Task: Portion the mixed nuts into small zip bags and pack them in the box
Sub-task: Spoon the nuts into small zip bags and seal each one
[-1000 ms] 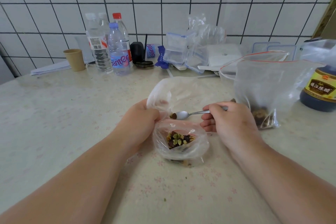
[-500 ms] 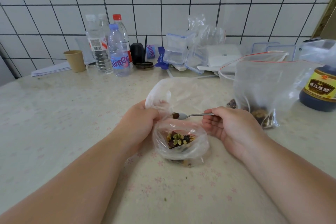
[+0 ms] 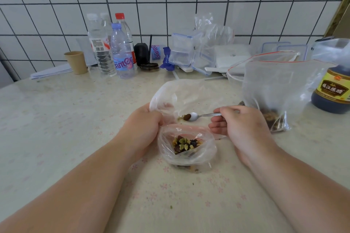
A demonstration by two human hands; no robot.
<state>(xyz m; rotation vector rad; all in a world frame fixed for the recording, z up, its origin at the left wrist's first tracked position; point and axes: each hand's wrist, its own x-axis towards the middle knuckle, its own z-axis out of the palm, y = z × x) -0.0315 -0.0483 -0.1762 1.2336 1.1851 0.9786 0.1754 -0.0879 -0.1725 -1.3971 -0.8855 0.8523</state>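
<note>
A small clear zip bag (image 3: 206,155) stands open on the table in front of me, with mixed nuts (image 3: 184,143) in its bottom. My left hand (image 3: 144,123) grips the bag's left rim and holds its mouth open. My right hand (image 3: 240,125) pinches the handle of a metal spoon (image 3: 197,116). The spoon's bowl hovers just above the bag's mouth and carries a brown nut and a few bits. To the right stands a large clear bag (image 3: 280,89) with a red zip and nuts at its bottom.
Along the tiled wall stand water bottles (image 3: 121,55), a paper cup (image 3: 75,62), clear plastic boxes (image 3: 181,51) with blue-rimmed lids, and spare bags. A dark vinegar bottle (image 3: 335,89) is at the far right. A few crumbs lie on the table near the small bag.
The spoon has shifted slightly right and up while staying over the small bag's mouth, and a brown nut now shows at its tip. My left hand keeps its hold on the rim.
</note>
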